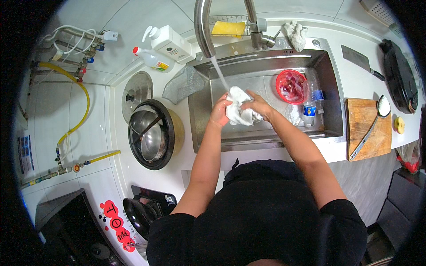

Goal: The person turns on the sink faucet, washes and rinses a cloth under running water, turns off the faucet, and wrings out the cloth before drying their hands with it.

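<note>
Between my two hands is a bunched white cloth (240, 108), held over the stainless steel sink (203, 133). My left hand (220, 111) grips its left side, and my right hand (258, 105) has hold of the right side with the thumb pressed on it. A stream of water (220, 73) runs from the metal faucet (203, 31) down to the cloth's upper left. In the sink's right part sit a red plastic basket (279, 95) with dark red pieces inside and clear plastic bottles (309, 106) with blue labels.
Right of the sink lie a cleaver (357, 57), a wooden cutting board (361, 116) with a ladle (366, 137) across it, and a cut yellow fruit or vegetable (399, 125). To the left stand a pot (176, 131) holding metal bowls, a glass lid (141, 86) and a white pump bottle (171, 45).
</note>
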### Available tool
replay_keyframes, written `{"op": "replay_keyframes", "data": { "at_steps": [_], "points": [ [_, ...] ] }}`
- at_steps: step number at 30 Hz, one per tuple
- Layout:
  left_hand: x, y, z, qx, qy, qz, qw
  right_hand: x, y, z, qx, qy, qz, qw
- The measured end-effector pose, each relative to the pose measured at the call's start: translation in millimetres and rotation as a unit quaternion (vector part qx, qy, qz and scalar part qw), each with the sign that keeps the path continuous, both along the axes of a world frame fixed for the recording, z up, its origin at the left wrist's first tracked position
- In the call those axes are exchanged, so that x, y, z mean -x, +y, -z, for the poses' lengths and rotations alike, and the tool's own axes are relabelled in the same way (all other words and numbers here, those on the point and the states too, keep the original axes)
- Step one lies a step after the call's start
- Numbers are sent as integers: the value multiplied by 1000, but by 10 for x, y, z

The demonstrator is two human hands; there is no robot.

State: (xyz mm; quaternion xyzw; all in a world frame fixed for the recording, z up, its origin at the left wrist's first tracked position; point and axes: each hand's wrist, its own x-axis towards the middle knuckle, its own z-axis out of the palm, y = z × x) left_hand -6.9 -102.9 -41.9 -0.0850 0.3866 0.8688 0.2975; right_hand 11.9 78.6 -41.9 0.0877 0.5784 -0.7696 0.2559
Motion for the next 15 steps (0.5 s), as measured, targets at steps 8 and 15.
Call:
{"op": "replay_keyframes", "data": {
  "at_steps": [8,15],
  "points": [
    [35,-200,415,395,199,130,887,20,-85,-216,52,-25,-36,998],
    [-83,-285,881,282,-42,9,959,13,-178,-526,202,19,14,979]
  ]
}}
